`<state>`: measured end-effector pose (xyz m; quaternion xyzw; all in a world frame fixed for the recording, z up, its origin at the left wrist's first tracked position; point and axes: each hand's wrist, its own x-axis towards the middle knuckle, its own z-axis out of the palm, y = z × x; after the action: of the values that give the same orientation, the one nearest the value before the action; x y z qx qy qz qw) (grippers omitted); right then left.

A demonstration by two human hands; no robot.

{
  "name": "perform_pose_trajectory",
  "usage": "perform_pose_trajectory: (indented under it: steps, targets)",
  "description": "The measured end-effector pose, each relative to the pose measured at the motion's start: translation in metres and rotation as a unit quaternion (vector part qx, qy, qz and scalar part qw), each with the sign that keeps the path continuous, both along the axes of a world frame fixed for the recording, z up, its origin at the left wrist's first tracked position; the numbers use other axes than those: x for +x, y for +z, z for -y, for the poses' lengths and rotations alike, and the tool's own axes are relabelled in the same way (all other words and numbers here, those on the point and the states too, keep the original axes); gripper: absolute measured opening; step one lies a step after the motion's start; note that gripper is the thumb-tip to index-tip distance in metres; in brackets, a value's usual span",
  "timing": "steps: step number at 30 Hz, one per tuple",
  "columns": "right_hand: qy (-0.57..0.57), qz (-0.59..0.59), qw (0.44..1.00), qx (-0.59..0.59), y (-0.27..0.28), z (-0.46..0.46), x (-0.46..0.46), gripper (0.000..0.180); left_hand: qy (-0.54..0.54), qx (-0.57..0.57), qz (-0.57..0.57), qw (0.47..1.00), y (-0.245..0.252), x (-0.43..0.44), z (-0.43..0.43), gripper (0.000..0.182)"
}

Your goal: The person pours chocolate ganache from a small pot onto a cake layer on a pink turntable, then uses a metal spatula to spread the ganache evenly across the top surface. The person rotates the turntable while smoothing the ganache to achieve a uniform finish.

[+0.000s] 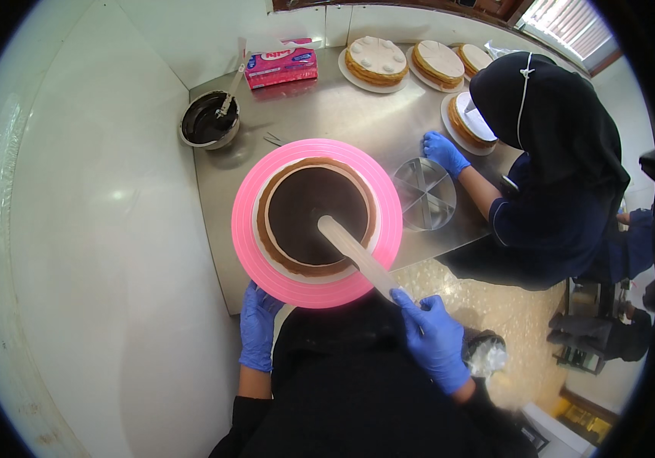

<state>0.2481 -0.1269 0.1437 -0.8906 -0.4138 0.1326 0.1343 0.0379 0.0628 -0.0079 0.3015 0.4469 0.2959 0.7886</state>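
A round cake [281, 172] with a smooth dark chocolate-coloured top [304, 200] and a brown rim sits on a white board on the pink turntable [247, 229]. In my right hand [433, 338], gloved in blue, is an icing spatula [356, 252]. Its pale, rounded blade reaches over the cake, tip near the middle of the dark top. Whether the blade touches the surface I cannot tell. My left hand [257, 332], also gloved, is at the turntable's near left edge; its fingers are partly hidden under the rim.
On the steel table [327, 109] stand a bowl of dark glaze [207, 123] with a spatula [230, 97], a pink box [281, 66] and several pale-topped layered cakes [376, 60]. A round metal divider [424, 194] lies right of the turntable. A co-worker's gloved hand [444, 153] rests nearby.
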Motion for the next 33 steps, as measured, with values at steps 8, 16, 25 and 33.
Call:
perform_pose_trajectory:
  steps: [8, 16, 25, 33]
  targets:
    - [0.008, 0.011, 1.0, 0.0, -0.002, 0.0, 0.002, 0.045, -0.169, -0.041, -0.072, 0.982, 0.0, 0.005, 0.02, 0.044]
    - [0.012, 0.011, 1.0, 0.007, -0.004, -0.002, 0.004, 0.046, -0.157, -0.102, -0.014, 0.982, -0.016, -0.006, 0.02, 0.041]
    - [0.011, 0.009, 1.0, 0.001, -0.004, -0.006, 0.002, 0.046, 0.02, -0.039, 0.024, 0.999, -0.002, 0.001, -0.015, 0.043]
    - [0.007, 0.008, 1.0, -0.003, -0.005, -0.009, 0.001, 0.046, -0.186, -0.051, -0.131, 0.973, -0.001, 0.002, 0.013, 0.036]
